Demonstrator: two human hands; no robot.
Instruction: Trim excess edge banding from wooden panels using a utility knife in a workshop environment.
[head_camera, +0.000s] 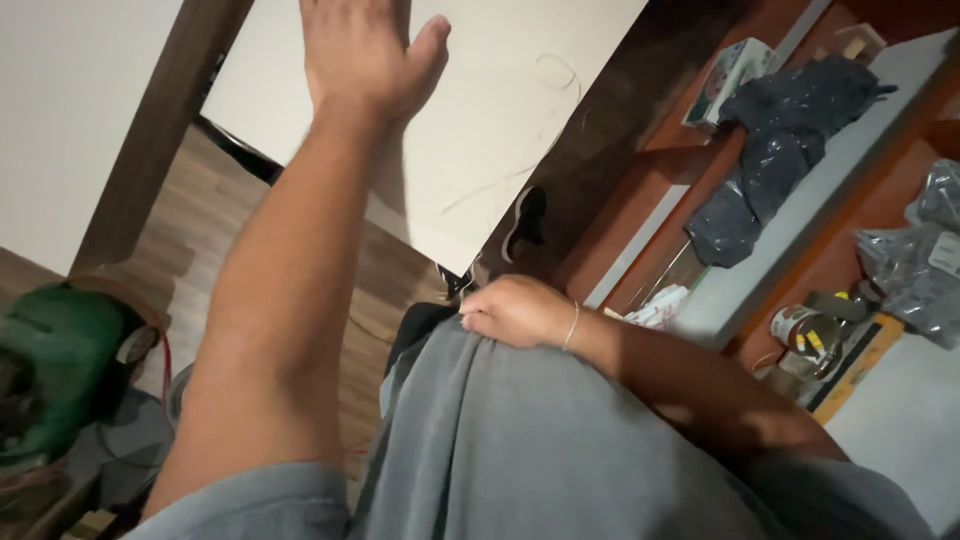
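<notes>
My left hand (362, 52) is stretched out ahead at the top of the head view, fingers cut off by the frame edge, palm against or close to a large white board (500, 130). It holds nothing that I can see. My right hand (517, 312) rests low in the middle, fingers curled onto the grey fabric (520, 440) of my clothing, with a thin bracelet at the wrist.
A dark wooden post (150, 130) stands at left over a wood floor. A green machine (55, 370) sits at the lower left. At right, reddish shelves (690, 200) hold grey plastic bags (780, 140), a small box (728, 75) and tape rolls (805, 335).
</notes>
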